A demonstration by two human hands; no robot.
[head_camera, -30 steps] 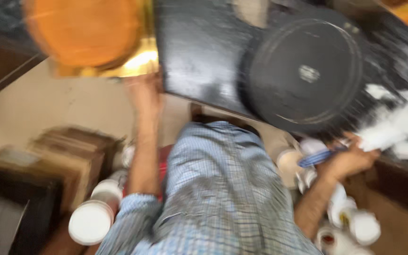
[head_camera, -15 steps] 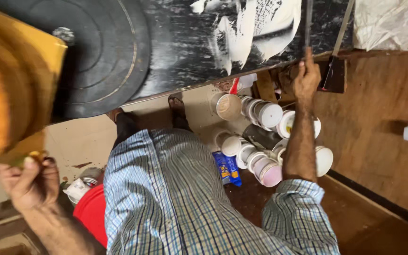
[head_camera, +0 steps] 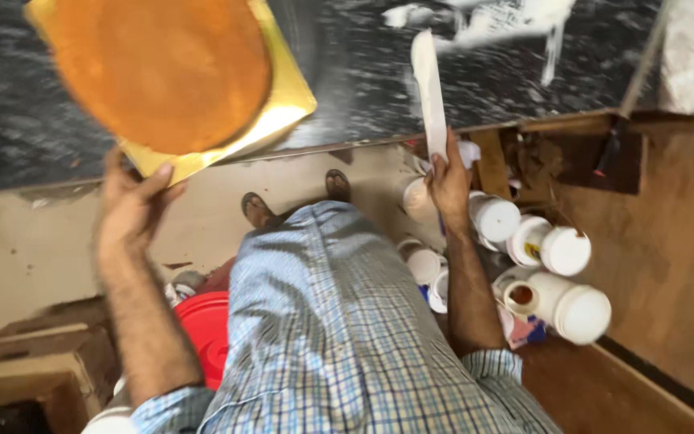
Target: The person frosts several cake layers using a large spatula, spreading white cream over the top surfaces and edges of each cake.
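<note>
Gripping a gold cake board (head_camera: pixel 287 112) by its corner, the left hand (head_camera: pixel 134 210) keeps the round brown cake (head_camera: pixel 158 68) level above the black bench (head_camera: pixel 379 88); a white-smeared palette knife (head_camera: pixel 430 92) is clasped upright in the closed right hand (head_camera: pixel 449 178), away from the cake.

Black counter (head_camera: pixel 379 88), apparently white-smeared (head_camera: pixel 516 20)

The left hand (head_camera: pixel 134 210) grips the corner of a gold square board (head_camera: pixel 226 133) carrying a round brown cake (head_camera: pixel 158 68) over the dark countertop (head_camera: pixel 363 88). The right hand (head_camera: pixel 449 173) holds a cream-smeared palette knife (head_camera: pixel 430 88) upright. White-lidded jars (head_camera: pixel 560 273) crowd the floor beside a red bucket (head_camera: pixel 206 329).
</note>
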